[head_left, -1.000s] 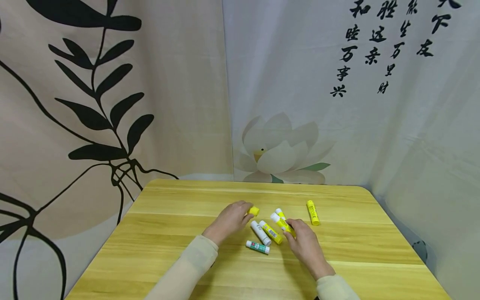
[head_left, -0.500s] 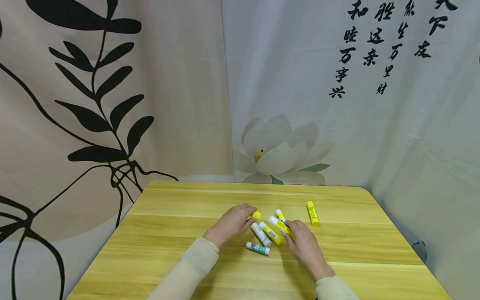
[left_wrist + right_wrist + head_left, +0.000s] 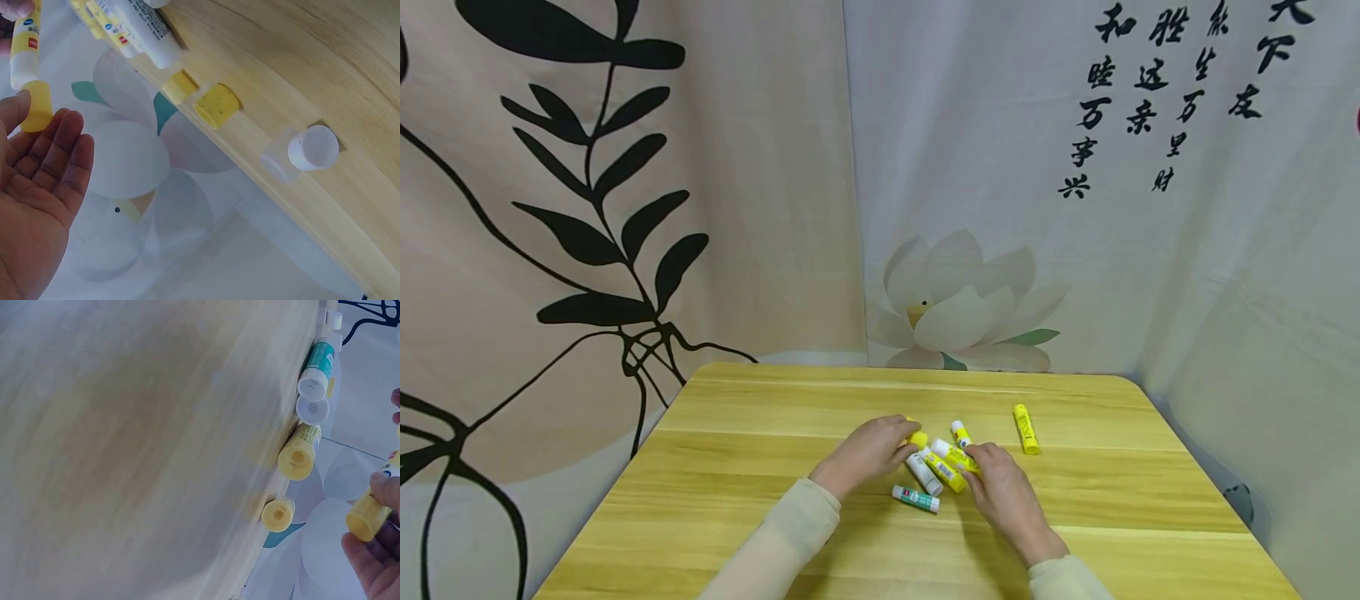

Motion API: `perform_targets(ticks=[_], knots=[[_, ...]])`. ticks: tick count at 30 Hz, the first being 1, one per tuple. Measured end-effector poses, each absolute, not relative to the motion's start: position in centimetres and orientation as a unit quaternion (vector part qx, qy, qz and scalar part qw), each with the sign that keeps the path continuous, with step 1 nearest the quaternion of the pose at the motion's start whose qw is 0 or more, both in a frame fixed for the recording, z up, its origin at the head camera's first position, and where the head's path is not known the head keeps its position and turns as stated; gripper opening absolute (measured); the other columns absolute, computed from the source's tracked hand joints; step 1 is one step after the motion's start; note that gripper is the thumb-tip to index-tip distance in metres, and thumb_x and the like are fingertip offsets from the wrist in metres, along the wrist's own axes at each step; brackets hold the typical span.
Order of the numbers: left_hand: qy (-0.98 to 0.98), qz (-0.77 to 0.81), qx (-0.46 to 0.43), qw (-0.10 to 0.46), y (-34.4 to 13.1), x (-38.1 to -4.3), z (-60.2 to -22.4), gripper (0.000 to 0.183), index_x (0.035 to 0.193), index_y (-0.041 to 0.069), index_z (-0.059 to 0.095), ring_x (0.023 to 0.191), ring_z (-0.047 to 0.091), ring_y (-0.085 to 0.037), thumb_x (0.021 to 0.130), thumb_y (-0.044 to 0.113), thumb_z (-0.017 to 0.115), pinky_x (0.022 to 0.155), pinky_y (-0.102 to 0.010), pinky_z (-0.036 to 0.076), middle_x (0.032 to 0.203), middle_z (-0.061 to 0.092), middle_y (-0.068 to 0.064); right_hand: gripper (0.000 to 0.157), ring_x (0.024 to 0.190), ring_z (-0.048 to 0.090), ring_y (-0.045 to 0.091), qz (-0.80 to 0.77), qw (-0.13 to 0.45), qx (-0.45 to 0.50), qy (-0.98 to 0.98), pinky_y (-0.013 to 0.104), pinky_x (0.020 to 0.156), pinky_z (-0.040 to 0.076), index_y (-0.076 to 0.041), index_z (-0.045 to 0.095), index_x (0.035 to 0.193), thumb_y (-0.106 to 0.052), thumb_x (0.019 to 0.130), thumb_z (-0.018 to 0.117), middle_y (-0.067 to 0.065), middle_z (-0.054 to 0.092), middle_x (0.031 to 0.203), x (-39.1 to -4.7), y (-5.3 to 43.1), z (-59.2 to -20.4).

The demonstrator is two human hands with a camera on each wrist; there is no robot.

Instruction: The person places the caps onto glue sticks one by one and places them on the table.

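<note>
Lying between hands (image 3: 1006, 492): apparently glue sticks (image 3: 943, 470).

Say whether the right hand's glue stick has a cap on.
Not fully on: the white end of the glue stick shows outside the yellow cap in the left hand. Whether its tip has entered, I cannot tell.

head: bright, even; soft shadows on table (image 3: 677, 500) | left wrist: dimmer | right wrist: dim, table blurred
</note>
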State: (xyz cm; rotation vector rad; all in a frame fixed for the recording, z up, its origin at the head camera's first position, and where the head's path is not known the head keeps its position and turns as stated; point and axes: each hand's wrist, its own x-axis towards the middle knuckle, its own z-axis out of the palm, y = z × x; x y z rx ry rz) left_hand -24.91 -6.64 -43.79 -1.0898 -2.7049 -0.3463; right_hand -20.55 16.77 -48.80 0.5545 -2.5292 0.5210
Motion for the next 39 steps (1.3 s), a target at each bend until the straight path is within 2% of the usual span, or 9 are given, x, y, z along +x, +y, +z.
perform_targets(ticks=[11,30,39], knots=[[-0.910,-0.111,-0.385,0.102,-6.48,-24.87,-43.99,0.031,0.123,0.006,0.066,0.082,0.059,-0.006,0.098,0.024,0.065,0.076,-0.021,0.051,0.102,0.068,-0.001,0.037,0.095,0.062,0.026,0.181,0.244,0.212,-0.929,0.041,0.081,0.055,0.000,0.067,0.113,-0.006,0.079,0.082,0.009,0.065,0.102,-20.45,16.62,-48.73],[-0.908,-0.114,-0.394,0.083,-6.21,-24.65,-43.95,0.030,0.123,0.007,0.066,0.082,0.060,-0.005,0.098,0.024,0.064,0.075,-0.019,0.051,0.104,0.068,-0.002,0.038,0.093,0.062,0.026,0.178,0.250,0.222,-0.926,0.041,0.078,0.056,0.000,0.067,0.111,-0.004,0.077,0.084,0.010,0.065,0.102,-20.49,16.61,-49.10],[-0.904,-0.116,-0.406,0.065,-6.04,-24.70,-44.19,0.017,0.111,0.010,0.066,0.077,0.055,-0.002,0.099,0.023,0.064,0.071,-0.017,0.048,0.093,0.064,0.005,0.038,0.094,0.062,0.024,0.174,0.242,0.229,-0.927,0.040,0.079,0.056,-0.003,0.068,0.112,-0.004,0.077,0.083,0.007,0.065,0.104,-20.45,16.64,-49.19]])
